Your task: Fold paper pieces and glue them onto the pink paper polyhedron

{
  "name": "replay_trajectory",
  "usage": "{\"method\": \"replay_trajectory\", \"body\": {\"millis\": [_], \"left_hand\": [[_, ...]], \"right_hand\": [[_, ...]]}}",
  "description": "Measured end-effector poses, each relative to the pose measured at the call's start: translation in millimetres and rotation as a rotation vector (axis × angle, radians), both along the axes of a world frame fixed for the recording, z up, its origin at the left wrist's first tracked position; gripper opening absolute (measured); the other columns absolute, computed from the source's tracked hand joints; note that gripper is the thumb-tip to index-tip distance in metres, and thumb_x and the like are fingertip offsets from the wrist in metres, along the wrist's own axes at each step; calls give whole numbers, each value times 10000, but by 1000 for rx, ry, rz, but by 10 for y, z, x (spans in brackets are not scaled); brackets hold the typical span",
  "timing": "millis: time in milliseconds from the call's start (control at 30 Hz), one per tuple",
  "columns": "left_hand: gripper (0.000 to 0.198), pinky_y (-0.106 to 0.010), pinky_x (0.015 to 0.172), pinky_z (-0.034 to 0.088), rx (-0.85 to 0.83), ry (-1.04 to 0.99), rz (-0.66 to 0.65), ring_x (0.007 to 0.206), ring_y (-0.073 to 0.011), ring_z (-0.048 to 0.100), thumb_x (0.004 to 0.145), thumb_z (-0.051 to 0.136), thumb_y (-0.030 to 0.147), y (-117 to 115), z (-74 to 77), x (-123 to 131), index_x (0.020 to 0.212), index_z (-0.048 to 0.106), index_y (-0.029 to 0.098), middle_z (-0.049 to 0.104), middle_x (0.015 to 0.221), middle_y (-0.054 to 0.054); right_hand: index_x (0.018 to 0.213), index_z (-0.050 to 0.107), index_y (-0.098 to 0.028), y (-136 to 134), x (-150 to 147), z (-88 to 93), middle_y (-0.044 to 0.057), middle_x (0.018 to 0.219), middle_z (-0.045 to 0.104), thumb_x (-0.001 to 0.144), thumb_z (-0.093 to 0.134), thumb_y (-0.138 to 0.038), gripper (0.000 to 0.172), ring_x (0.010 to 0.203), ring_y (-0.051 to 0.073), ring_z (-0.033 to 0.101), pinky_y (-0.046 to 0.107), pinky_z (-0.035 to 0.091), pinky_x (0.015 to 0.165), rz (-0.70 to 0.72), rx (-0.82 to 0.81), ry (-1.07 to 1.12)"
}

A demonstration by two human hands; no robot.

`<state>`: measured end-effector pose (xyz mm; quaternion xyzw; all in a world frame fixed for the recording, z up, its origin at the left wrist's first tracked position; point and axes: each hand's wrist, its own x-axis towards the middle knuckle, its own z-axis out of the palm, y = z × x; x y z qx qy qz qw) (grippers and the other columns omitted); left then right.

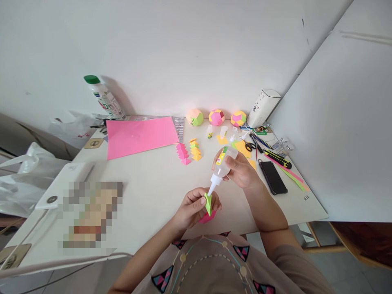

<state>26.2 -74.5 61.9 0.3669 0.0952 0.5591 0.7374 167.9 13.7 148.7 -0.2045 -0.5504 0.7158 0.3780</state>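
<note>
My right hand (pixel 241 169) is wrapped round a clear glue bottle (pixel 223 164) tilted nozzle-down to the left. Its white tip touches a small folded green paper piece (pixel 208 203), pinched in my left hand (pixel 192 208) just above the table's near edge. A pink folded piece (pixel 207 217) shows under the left hand's fingers. Beyond the hands lie a row of pink folded units (pixel 183 153) and a row of yellow-orange folded units (pixel 195 149).
Three coloured paper balls (pixel 217 117) stand by the wall, a large pink sheet (pixel 139 135) lies at the back left, with a green-capped bottle (pixel 104 98) behind it. A black phone (pixel 272 177), scissors (pixel 251 143), pens and paper strips lie right. A white box (pixel 262 107) stands in the corner.
</note>
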Motion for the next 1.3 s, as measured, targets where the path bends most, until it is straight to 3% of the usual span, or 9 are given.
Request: {"method": "replay_trajectory", "body": {"millis": [200, 400, 600, 667, 800, 900, 1000, 1100, 1300], "left_hand": [[202, -319, 641, 437, -59, -71, 29, 620, -128, 507, 811, 653, 333, 16, 52, -87, 705, 581, 177, 467, 612, 11], [255, -245, 586, 445, -306, -252, 471, 574, -90, 438, 709, 710, 215, 243, 129, -450, 594, 486, 174, 387, 599, 31], [136, -305, 805, 450, -662, 106, 653, 823, -159, 592, 753, 629, 273, 437, -131, -745, 664, 593, 177, 594, 727, -4], [153, -312, 837, 434, -718, 180, 632, 963, -189, 595, 769, 597, 286, 406, -250, -815, 659, 609, 180, 637, 775, -13], [150, -330, 948, 398, -680, 160, 400, 1181, -225, 530, 785, 589, 302, 240, -394, -831, 734, 664, 183, 699, 903, -43], [156, -327, 967, 396, -683, 86, 342, 1224, -224, 507, 805, 584, 297, 117, -412, -700, 766, 678, 179, 701, 1002, -62], [151, -329, 916, 428, -720, -11, 346, 1170, -230, 550, 803, 589, 276, 73, -372, -508, 708, 656, 180, 703, 972, -62], [162, -352, 900, 445, -769, -100, 374, 1085, -234, 599, 797, 578, 229, 140, -296, -343, 654, 629, 173, 701, 912, -59], [157, -331, 827, 479, -749, -53, 498, 868, -200, 627, 799, 563, 235, 454, -258, -224, 716, 656, 140, 680, 868, -85]], "right_hand": [[805, 595, -178, 40, 0, -2, 7, 639, 627, 772, 642, -558, 385, 415, 78, 437, 216, 292, 374, -32, -147, 45], [765, 599, -191, 148, 26, -28, 3, 624, 614, 771, 657, -524, 338, 455, 95, 453, 214, 284, 388, -175, -267, 43], [743, 609, -195, 86, 121, -355, -5, 629, 626, 757, 702, -448, 270, 535, 116, 536, 209, 344, 426, -267, -447, 93], [733, 613, -201, -64, 176, -505, -14, 637, 634, 752, 708, -446, 264, 603, 135, 587, 241, 437, 520, -269, -589, 145], [732, 634, -181, -550, 246, -788, 4, 665, 660, 766, 684, -480, 305, 798, 200, 657, 371, 513, 783, -336, -850, 249], [708, 632, -192, -898, 199, -935, 0, 655, 669, 762, 687, -489, 307, 870, 216, 673, 382, 510, 833, -562, -943, 380], [699, 620, -206, -1028, 78, -991, -1, 648, 670, 769, 677, -493, 301, 891, 232, 681, 376, 527, 801, -628, -979, 454], [716, 609, -202, -846, -33, -965, 14, 681, 684, 777, 653, -524, 331, 800, 210, 687, 321, 543, 722, -643, -940, 431], [835, 577, -202, 62, -148, -814, 38, 694, 668, 763, 624, -580, 388, 723, 217, 669, 318, 542, 622, -447, -757, 220]]}}
